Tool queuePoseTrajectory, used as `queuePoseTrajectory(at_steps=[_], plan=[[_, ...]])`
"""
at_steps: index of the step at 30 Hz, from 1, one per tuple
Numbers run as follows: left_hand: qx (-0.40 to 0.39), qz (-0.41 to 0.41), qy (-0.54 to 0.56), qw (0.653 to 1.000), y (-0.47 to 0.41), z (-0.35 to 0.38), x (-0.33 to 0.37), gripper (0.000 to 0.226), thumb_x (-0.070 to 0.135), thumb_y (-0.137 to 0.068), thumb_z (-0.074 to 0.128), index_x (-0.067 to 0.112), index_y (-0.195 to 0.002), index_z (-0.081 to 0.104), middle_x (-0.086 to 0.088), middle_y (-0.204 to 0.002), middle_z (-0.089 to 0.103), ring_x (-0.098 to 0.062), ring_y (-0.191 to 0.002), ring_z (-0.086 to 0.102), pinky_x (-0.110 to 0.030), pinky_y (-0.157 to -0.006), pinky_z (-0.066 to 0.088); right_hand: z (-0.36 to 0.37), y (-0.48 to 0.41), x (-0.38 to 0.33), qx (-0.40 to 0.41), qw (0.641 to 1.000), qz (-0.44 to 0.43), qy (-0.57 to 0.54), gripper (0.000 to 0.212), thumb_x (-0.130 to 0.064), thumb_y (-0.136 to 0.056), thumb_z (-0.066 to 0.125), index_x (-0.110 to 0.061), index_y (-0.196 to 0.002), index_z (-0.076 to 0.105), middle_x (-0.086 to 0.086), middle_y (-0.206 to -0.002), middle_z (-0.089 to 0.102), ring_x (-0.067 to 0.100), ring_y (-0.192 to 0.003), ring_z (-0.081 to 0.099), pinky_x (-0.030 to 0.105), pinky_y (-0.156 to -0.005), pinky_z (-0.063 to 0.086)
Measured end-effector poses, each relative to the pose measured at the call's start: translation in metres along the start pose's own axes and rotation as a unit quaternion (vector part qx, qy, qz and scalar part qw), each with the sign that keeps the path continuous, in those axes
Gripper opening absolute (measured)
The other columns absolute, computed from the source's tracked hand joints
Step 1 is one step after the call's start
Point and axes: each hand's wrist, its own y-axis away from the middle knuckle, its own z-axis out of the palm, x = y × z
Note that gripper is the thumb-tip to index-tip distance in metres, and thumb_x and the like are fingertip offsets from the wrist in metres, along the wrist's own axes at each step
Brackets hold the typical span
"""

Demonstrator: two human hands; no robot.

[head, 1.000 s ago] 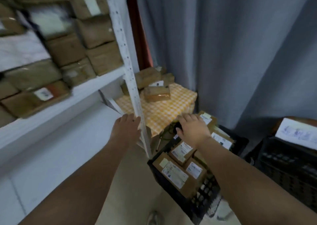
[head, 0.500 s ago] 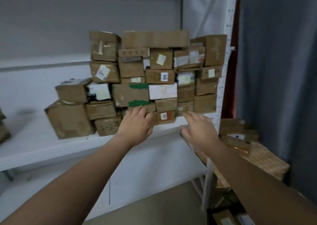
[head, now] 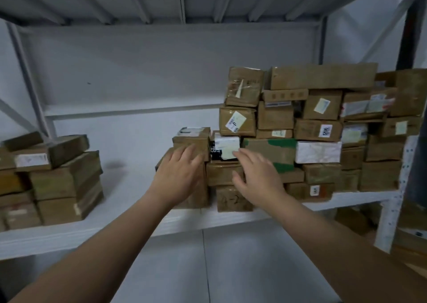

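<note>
Both hands are up in front of the parcel stack (head: 323, 127), which fills the shelf from dead centre out to 3 o'clock. It's all brown corrugated cardboard, mostly wrapped in shiny clear tape, with crumpled corners and paper labels stuck on at odd angles.

My left hand (head: 178, 178) has its fingers straight and fanned out, gripping nothing. It sits over the big corner box (head: 198, 198) at the stack's left end, and the smaller labelled box (head: 190, 138) on top of that is at its 12 o'clock. My right hand (head: 256, 175) is the same, flat and loose, over the plain taped carton (head: 221, 174). The black-and-white box (head: 225, 145) is at its 11 o'clock and the green-taped box (head: 272, 150) at its 1 o'clock. It's too blurry to say whether either hand actually touches cardboard.

A second, lower pile (head: 57, 180) sits at 9 o'clock, with flatter boxes leaning a bit. The white shelf board (head: 129, 210) shows bare between the two piles, so there's open room at the left hand's 9 o'clock. The ribbed underside of the upper shelf (head: 182, 0) caps things at 12 o'clock with a fair gap above the stack. The perforated white upright (head: 392, 210) boxes in the 3 o'clock edge, and the front row sits right up to the board's lip.
</note>
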Motion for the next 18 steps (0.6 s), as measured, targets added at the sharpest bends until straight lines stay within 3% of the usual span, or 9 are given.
queuePoseTrajectory(at_steps=[5, 9, 11, 14, 18], plan=[[0.015, -0.022, -0.018, 0.999, -0.029, 0.054, -0.076, 0.071, 0.028, -0.064, 0.081, 0.009, -0.127, 0.055, -0.021, -0.120, 0.056, -0.037, -0.099, 0.058, -0.041, -0.073, 0.051, 0.047, -0.054, -0.039, 0.002, 0.999, 0.025, 0.030, 0.054, -0.034, -0.094, 0.046, -0.019, -0.145, 0.035, -0.001, -0.149, 0.037, 0.018, -0.135, 0.032, 0.035, -0.112, 0.025], [-0.002, -0.012, -0.013, 1.000, -0.062, 0.093, -0.104, 0.085, 0.054, -0.085, 0.058, 0.017, -0.150, 0.019, -0.016, -0.151, 0.026, -0.034, -0.135, 0.031, -0.042, -0.106, 0.032, 0.067, -0.088, -0.048, 0.026, 0.995, 0.086, 0.047, 0.054, -0.037, -0.094, 0.046, -0.018, -0.144, 0.037, 0.000, -0.146, 0.041, 0.019, -0.133, 0.035, 0.035, -0.110, 0.026], [-0.032, -0.003, 0.018, 0.999, -0.071, 0.108, -0.109, 0.082, 0.054, -0.087, 0.055, 0.019, -0.150, 0.015, -0.014, -0.155, 0.018, -0.034, -0.140, 0.021, -0.043, -0.112, 0.024, 0.074, -0.100, -0.050, 0.026, 0.991, 0.113, 0.065, 0.054, -0.040, -0.094, 0.044, -0.017, -0.143, 0.039, 0.002, -0.144, 0.040, 0.021, -0.133, 0.033, 0.036, -0.110, 0.024], [-0.048, -0.005, 0.122, 0.991, -0.070, 0.120, -0.112, 0.064, 0.037, -0.090, 0.057, 0.018, -0.143, 0.026, -0.009, -0.148, 0.030, -0.030, -0.129, 0.038, -0.038, -0.098, 0.040, 0.082, -0.112, -0.053, 0.035, 0.982, 0.150, 0.110, 0.052, -0.047, -0.095, 0.039, -0.018, -0.138, 0.045, 0.005, -0.135, 0.043, 0.023, -0.126, 0.035, 0.038, -0.105, 0.025], [0.013, -0.024, 0.247, 0.969, -0.053, 0.126, -0.109, 0.044, 0.024, -0.091, 0.053, 0.017, -0.130, 0.035, -0.008, -0.141, 0.030, -0.030, -0.103, 0.054, -0.040, -0.074, 0.051, 0.092, -0.118, -0.059, 0.050, 0.971, 0.190, 0.135, 0.053, -0.053, -0.097, 0.030, -0.018, -0.130, 0.053, 0.006, -0.127, 0.045, 0.025, -0.119, 0.036, 0.039, -0.099, 0.024]])
